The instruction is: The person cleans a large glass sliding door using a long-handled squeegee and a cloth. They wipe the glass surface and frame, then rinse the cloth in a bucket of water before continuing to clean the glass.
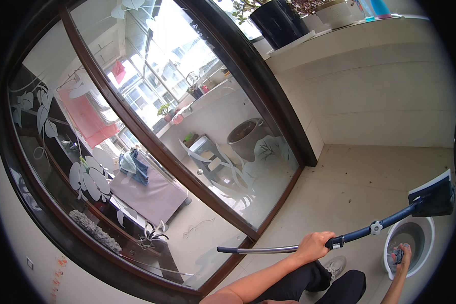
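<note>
My left hand point(314, 246) grips the metal pole of a window squeegee point(273, 249) just behind its blue collar. The pole slopes up to the right, past a white adjusting knob point(376, 228). Its dark head point(433, 195) with a pale edge is above the far rim of a white bucket point(429, 243). Inside the bucket, my right hand point(405, 255) is closed on a wet grey-blue cloth point(396, 255). Greyish water point(416, 237) shows beyond that hand.
A framed glass sliding door point(197, 171) with white leaf patterns fills the left. Dark specks dot the tiled floor point(338, 182). Potted plants, one in a dark pot point(279, 24), stand on a ledge point(349, 32) above. My shoe point(336, 266) is near the bucket.
</note>
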Tool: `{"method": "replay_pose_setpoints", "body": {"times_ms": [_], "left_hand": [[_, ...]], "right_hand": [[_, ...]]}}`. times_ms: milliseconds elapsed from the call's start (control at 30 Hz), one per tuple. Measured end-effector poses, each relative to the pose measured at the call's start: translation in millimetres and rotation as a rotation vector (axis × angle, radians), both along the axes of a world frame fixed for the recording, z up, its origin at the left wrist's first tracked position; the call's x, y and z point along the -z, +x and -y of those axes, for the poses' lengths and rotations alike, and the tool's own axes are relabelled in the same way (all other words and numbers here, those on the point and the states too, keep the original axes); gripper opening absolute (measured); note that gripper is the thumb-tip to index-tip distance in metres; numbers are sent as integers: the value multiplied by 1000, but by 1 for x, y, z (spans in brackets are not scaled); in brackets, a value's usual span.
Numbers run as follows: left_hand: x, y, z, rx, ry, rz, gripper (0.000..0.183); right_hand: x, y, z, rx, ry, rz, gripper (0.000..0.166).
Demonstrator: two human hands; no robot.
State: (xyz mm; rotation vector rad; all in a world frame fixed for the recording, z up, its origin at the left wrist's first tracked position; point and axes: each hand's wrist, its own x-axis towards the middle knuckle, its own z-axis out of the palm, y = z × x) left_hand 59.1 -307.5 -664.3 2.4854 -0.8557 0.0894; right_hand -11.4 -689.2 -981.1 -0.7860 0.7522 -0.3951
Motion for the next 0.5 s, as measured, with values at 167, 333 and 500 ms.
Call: {"method": "replay_pose_setpoints", "body": {"times_ms": [167, 333, 500], "left_hand": [[3, -4, 2, 3, -56, 2, 18], [1, -5, 4, 5, -64, -5, 18], [2, -3, 6, 16, -14, -19, 20]], "right_hand": [[4, 1, 5, -45, -133, 10, 17], [0, -1, 8, 27, -242, -166, 20], [-33, -4, -7, 25, -272, -267, 30]]}}
